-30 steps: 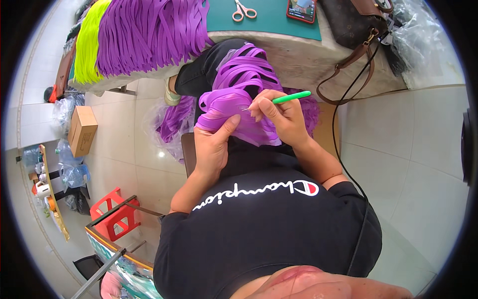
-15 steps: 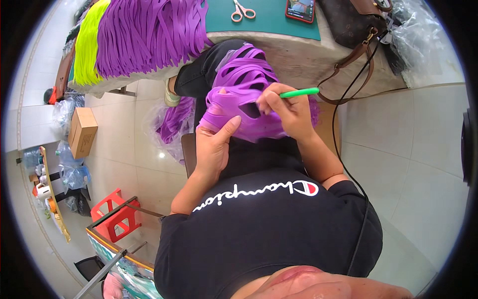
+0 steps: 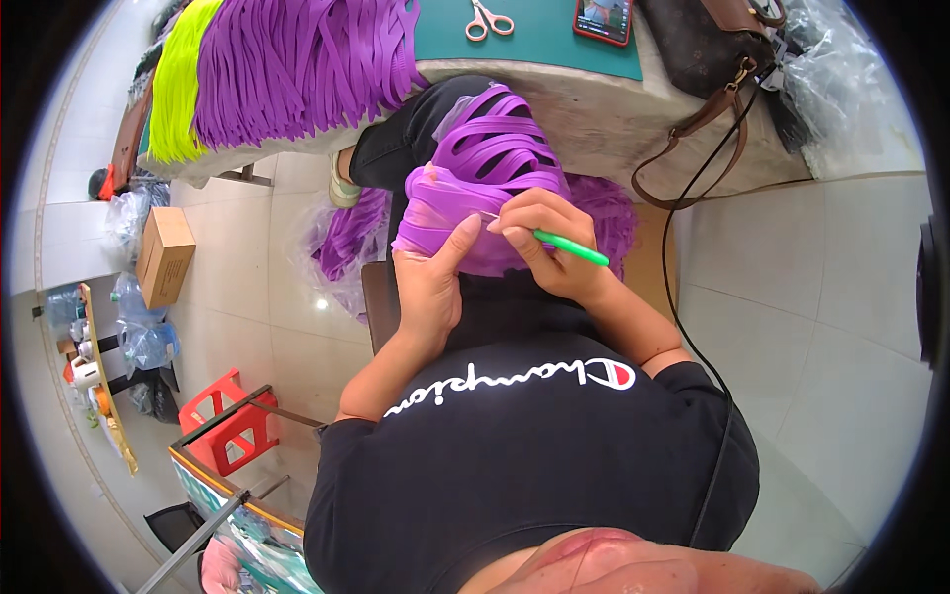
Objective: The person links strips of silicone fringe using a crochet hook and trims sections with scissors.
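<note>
Over my lap hangs a purple sheet of slotted, rubbery strips (image 3: pixel 500 144). My left hand (image 3: pixel 430 287) grips its near left edge, thumb on top and the fingers hidden underneath. In my right hand (image 3: pixel 552 243) is a slim green-handled tool (image 3: pixel 571 247), held like a pen, its handle slanting down to the right. A thin pale tip shows just past my right fingertips, close to my left thumb and against the purple material. The tip is too small to tell its kind.
On the table's green mat (image 3: pixel 544 45) lie pink-handled scissors (image 3: pixel 489 20) and a phone (image 3: pixel 603 18). Purple strips (image 3: pixel 307 69) and yellow-green strips (image 3: pixel 178 84) drape over the edge. A brown handbag (image 3: pixel 708 45) stands right. A cardboard box (image 3: pixel 165 257) and red stool (image 3: pixel 230 421) stand left.
My right hand has come down and inward toward my left thumb. The green handle has swung from pointing up-right to down-right, and the gap in the purple strips has closed up.
</note>
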`<state>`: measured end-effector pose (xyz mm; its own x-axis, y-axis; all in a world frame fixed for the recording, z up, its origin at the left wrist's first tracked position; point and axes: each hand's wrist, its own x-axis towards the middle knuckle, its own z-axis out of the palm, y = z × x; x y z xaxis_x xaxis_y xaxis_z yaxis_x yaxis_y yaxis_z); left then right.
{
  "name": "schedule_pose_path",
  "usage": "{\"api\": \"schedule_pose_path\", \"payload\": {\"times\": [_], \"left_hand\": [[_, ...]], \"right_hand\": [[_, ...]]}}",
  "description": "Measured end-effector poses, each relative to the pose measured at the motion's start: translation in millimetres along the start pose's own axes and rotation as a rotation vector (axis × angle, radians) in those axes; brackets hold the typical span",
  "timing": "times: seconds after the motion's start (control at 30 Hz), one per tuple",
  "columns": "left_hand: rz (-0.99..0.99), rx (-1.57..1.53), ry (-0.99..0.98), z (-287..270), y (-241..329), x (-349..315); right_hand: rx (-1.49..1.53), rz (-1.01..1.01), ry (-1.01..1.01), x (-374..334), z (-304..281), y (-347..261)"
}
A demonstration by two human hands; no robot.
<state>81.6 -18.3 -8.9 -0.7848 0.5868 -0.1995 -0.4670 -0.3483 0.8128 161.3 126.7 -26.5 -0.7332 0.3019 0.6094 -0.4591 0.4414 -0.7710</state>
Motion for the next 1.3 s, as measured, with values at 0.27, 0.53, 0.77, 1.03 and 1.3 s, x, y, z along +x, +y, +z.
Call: {"api": "schedule_pose_path", "payload": {"times": [0.27,0.53,0.77,1.03,1.3], "left_hand": [[0.049,0.048,0.034,-2,-4,3],[0.086,0.062,0.033,1,-3,2],[0.118,0.124,0.018,-4,-4,-2],[0.136,0.094,0.017,1,0,-1],[0.147,0.114,-0.007,-3,-8,4]], "right_hand": [[-0.110,-0.134,-0.020,-1,2,4],[-0.170,-0.143,-0.026,-1,1,3],[-0.378,0.108,-0.201,-2,-8,-4],[-0.129,0.031,0.123,13,-3,9],[0.144,0.391,-0.017,13,7,5]]}}
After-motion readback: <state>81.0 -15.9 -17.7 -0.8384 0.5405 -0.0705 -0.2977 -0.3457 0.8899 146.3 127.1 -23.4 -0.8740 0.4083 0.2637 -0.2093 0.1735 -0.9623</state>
